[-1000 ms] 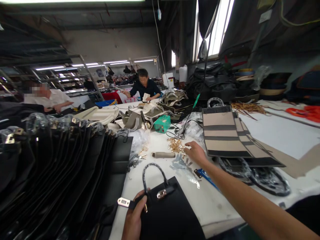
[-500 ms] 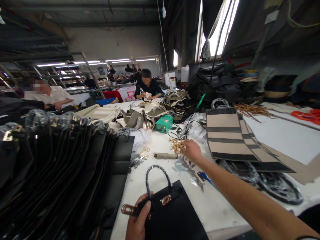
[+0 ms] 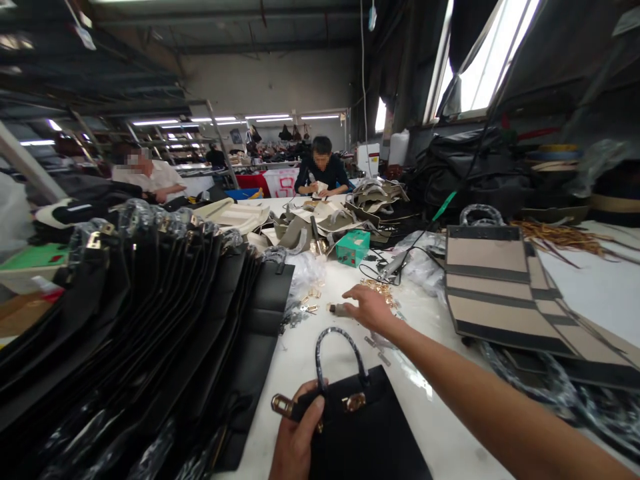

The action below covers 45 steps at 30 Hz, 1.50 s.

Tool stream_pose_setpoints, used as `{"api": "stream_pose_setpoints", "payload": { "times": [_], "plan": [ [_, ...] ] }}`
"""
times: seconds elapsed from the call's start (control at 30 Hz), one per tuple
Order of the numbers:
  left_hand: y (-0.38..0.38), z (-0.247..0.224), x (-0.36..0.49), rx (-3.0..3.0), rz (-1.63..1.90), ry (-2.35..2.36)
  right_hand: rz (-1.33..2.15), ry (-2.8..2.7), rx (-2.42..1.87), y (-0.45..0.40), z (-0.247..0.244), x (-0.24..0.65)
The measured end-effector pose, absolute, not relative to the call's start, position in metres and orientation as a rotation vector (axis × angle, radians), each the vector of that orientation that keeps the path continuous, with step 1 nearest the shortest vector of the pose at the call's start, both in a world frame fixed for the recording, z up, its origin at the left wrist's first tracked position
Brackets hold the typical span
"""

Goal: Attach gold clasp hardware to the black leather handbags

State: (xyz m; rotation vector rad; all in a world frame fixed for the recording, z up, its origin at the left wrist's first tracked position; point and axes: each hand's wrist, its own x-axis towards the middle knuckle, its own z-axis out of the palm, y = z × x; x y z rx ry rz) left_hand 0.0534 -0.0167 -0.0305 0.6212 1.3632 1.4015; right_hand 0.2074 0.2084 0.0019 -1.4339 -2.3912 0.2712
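Left hand point(image 3: 295, 437) grips flat black handbag point(image 3: 373, 433); right hand point(image 3: 375, 312), thumb and fingers parted, nearer grey cylindrical tool point(image 3: 342, 309), crosswise beyond handbag.

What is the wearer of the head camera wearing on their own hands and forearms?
Both the left hand and the right hand are gloveless, with no ring or watch visible. The right forearm shows no sleeve; the left one is out of view.

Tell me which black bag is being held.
The held bag is at bottom centre, gripped by the left hand. The other black bags lean together in the row on the left, with no hand on them.
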Motion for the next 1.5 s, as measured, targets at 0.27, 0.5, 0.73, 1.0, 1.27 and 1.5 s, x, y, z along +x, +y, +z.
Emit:
{"api": "stream_pose_setpoints", "payload": {
  "times": [0.27, 0.5, 0.73, 1.0, 1.27, 1.5],
  "plan": [
    [-0.020, -0.035, 0.048, 0.677, 1.373, 1.368, 0.381, -2.673, -1.595, 0.238, -0.003, 0.129],
    [-0.021, -0.038, 0.049, 0.617, 1.409, 1.320, 0.409, -2.864, -1.588, 0.241, -0.004, 0.122],
    [-0.022, -0.037, 0.050, 0.690, 1.417, 1.299, 0.384, -2.901, -1.406, 0.227, -0.004, 0.131],
    [-0.023, -0.035, 0.046, 0.748, 1.365, 1.253, 0.572, -2.620, -1.129, 0.223, 0.011, 0.138],
    [-0.019, -0.031, 0.053, 0.556, 1.411, 1.270, 0.970, -1.998, -1.106, 0.153, 0.024, 0.205],
    [-0.015, -0.029, 0.056, 0.533, 1.404, 1.243, 1.292, -1.681, -0.984, 0.063, 0.013, 0.242]
  ]
}}
